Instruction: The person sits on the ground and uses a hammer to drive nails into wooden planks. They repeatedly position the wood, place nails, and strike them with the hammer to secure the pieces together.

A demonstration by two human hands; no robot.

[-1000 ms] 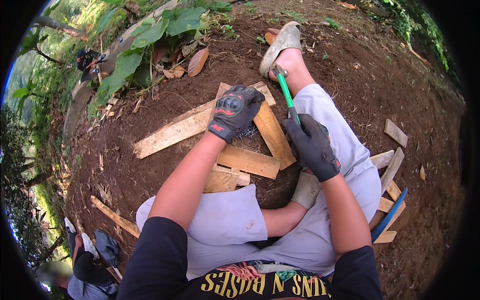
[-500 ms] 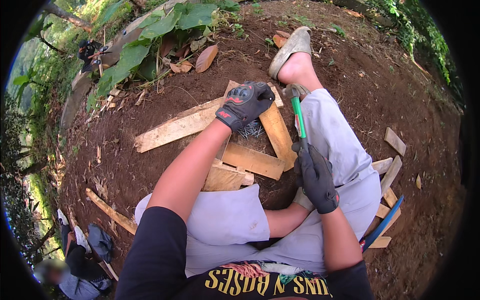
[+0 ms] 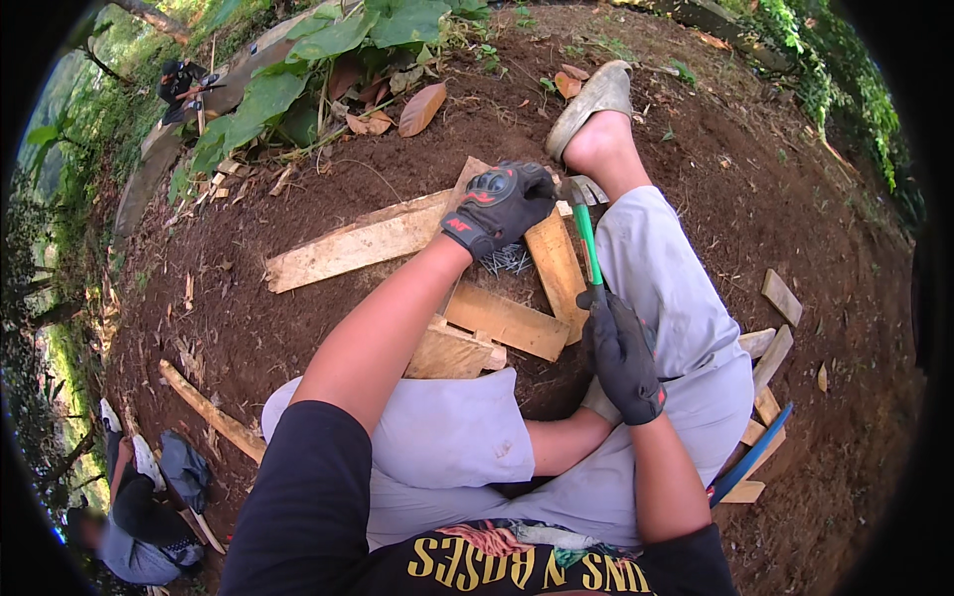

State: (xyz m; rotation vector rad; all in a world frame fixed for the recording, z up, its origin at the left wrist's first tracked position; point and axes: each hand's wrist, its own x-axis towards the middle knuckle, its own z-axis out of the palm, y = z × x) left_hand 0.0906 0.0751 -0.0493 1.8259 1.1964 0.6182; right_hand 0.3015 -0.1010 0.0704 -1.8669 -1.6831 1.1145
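Note:
My left hand (image 3: pixel 500 207), in a black glove, is closed with its fingertips pinched over the far end of the wooden boards. Whatever it pinches is too small or hidden to make out. In my gloved right hand (image 3: pixel 624 358) is a hammer (image 3: pixel 588 248) with a green handle, gripped low on its dark end. The metal head is right beside my left fingertips. Under my left hand lie a long pale board (image 3: pixel 358 243) and a yellowish slanting board (image 3: pixel 556 273). A pile of nails (image 3: pixel 507 260) rests on the soil between the boards, partly covered by my left wrist.
A shorter board (image 3: pixel 509 320) and a rough wood block (image 3: pixel 444 355) lie near my bent leg. Wood offcuts (image 3: pixel 773 363) and a blue curved tool (image 3: pixel 752 455) are at right. One person (image 3: pixel 139 517) sits at lower left, another (image 3: pixel 183 89) at far left. Big leaves (image 3: pixel 397 30) grow beyond.
The hammer head has moved left and slightly down, from beside my shin to my left fingertips. My left hand has shifted slightly right in the picture, still pinched.

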